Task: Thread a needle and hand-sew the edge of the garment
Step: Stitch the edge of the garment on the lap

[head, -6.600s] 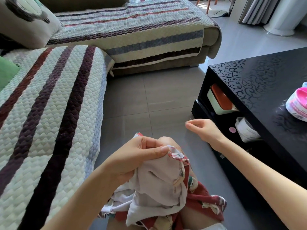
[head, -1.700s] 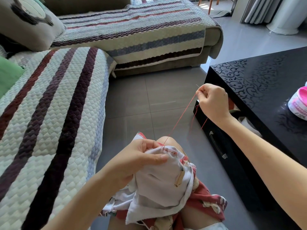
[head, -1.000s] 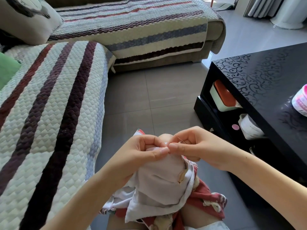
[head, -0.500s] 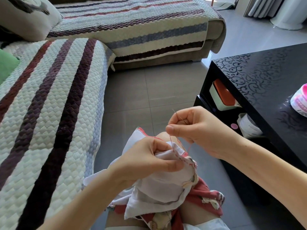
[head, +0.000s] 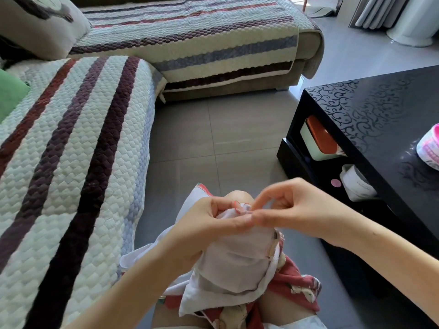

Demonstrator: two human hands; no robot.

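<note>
A white garment (head: 237,262) with a red flowered print lies bunched over my knee. My left hand (head: 209,229) grips its folded edge, thumb on top. My right hand (head: 294,210) is against that same edge, its thumb and forefinger pinched together right beside my left thumb. The needle between those fingertips is too small and blurred to make out. A short bit of red thread (head: 237,206) shows at the hem between the two hands.
A black coffee table (head: 380,119) stands close on the right with a pink and white tub (head: 430,150) on top. On the shelf under the tabletop are an orange-lidded box (head: 318,141) and a white cup (head: 356,184). A striped quilted sofa (head: 71,162) runs along the left.
My right hand, raised above the cloth with the needle half a second ago, has dropped back to the hem beside my left thumb. My left hand keeps its grip on the edge.
</note>
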